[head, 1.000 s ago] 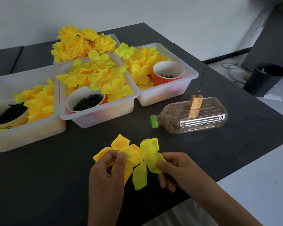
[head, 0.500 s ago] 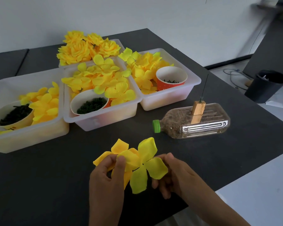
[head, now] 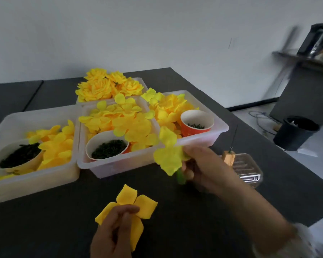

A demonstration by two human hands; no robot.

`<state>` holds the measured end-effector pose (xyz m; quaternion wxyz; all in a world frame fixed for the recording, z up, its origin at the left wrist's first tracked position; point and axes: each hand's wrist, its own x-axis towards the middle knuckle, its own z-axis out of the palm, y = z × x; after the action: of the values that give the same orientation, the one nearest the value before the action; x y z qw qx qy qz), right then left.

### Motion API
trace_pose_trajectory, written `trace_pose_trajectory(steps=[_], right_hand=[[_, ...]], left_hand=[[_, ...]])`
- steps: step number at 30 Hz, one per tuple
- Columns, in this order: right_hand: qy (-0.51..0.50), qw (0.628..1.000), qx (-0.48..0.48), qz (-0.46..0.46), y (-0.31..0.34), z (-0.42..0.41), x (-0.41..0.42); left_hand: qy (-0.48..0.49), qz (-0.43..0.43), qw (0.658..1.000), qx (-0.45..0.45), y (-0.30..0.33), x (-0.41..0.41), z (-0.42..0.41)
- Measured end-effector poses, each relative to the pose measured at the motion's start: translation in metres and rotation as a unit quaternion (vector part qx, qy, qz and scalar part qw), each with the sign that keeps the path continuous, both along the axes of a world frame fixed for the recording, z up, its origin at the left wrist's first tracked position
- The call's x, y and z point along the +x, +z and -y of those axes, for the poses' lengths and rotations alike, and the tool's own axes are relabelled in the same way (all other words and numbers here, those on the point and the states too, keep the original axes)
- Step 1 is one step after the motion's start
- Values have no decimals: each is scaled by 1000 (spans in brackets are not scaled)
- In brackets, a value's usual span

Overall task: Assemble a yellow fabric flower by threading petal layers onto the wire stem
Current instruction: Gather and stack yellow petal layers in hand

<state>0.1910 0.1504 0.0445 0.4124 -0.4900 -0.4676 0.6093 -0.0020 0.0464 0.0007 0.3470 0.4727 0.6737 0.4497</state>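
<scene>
Petal layers are split between two hands in front of the middle bin: the right hand pinches a lemon-yellow layer at its fingertips, raised near the bin's front corner; the left hand pinches a golden layer nearer the person.

Two hands: left hand, right hand, one petal layer in each. Beyond them: four tubs, three paper cups, one bottle just right of the right hand, one black pot farther right.
</scene>
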Motion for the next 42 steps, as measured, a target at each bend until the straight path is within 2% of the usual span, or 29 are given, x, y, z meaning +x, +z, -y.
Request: trace_pose_trajectory(steps=[3,6,8,11,13,14,17,19,21,24,26,28,30,31,32,34,35,38,42], right_hand=[[-115,989,-61,-68,24,-64,-8],[-132,986,-85,-63,32,-95,-15],[-117,989,-88,-7,30,-99,-18],[-105,983,-28,148,20,-77,-21],[-44,972,36,228,9,-43,-20],[12,970,46,240,2,-23,-19],[181,959,17,218,-14,35,-20],[233,954,21,185,-18,62,-27],[216,965,25,145,-24,79,-34],[121,986,-13,111,-39,97,-47],[71,994,-22,82,-48,103,-54],[49,996,-1,74,-54,106,-56],[26,994,14,101,-58,108,-53],[8,991,22,132,-59,107,-50],[-8,985,31,169,-60,106,-46],[-9,970,49,237,-59,107,-37],[5,966,58,253,-57,107,-33],[49,957,100,268,-52,111,-25],[85,938,116,317,-48,114,-17]], left_hand=[[27,8,999,24,-6,1,7],[41,30,997,51,-13,2,10],[36,49,996,68,-15,2,13],[37,88,992,85,-12,2,14],[39,104,990,91,-11,3,15],[45,113,988,92,-9,4,16],[61,128,986,88,-9,9,18],[65,126,986,83,-10,13,19],[65,137,986,74,-12,21,17],[36,134,989,45,-18,35,17],[2,124,992,23,-23,44,19],[-19,60,998,-1,-29,51,16],[-6,-10,998,-55,-31,53,12],[-7,-18,997,-74,-33,55,15],[-10,-73,996,-57,-33,57,17],[-13,-209,977,45,-33,56,24],[-9,-229,971,75,-32,53,29],[-45,-227,967,103,-26,47,22],[-78,-196,974,83,-19,42,16]])
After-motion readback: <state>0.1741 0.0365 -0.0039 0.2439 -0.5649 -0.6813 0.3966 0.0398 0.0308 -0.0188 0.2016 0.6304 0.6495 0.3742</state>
